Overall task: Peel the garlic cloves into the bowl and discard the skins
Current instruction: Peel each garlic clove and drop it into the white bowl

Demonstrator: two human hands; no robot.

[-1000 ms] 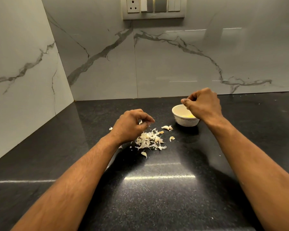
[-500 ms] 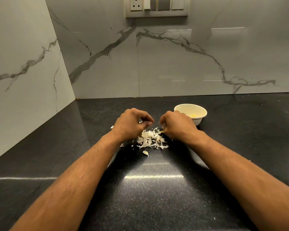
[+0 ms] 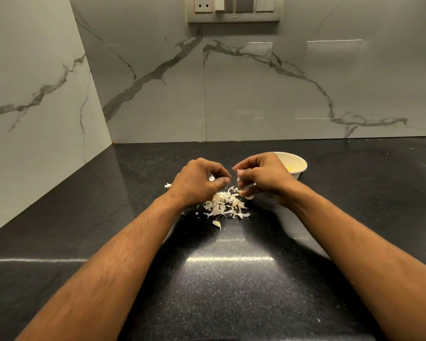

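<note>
My right hand (image 3: 266,178) hovers just above the counter and pinches a small garlic clove (image 3: 239,171) at its fingertips, in front of the white bowl (image 3: 299,163). Something yellowish lies inside the bowl, which my right hand partly hides. My left hand (image 3: 198,185) faces it with curled fingers and the thumb near the forefinger; whether it holds anything is hidden. A pile of white garlic skins (image 3: 223,205) lies on the black counter below and between both hands. A lone bit of skin (image 3: 167,185) lies left of my left hand.
The black speckled counter (image 3: 231,286) runs to marble walls at the back and left, meeting in a corner at the far left. A switch and socket panel (image 3: 234,8) sits high on the back wall.
My right hand left the bowl, dropped to the skin pile, and has now lifted slightly with a clove in its fingertips. My left hand has stayed in place.
</note>
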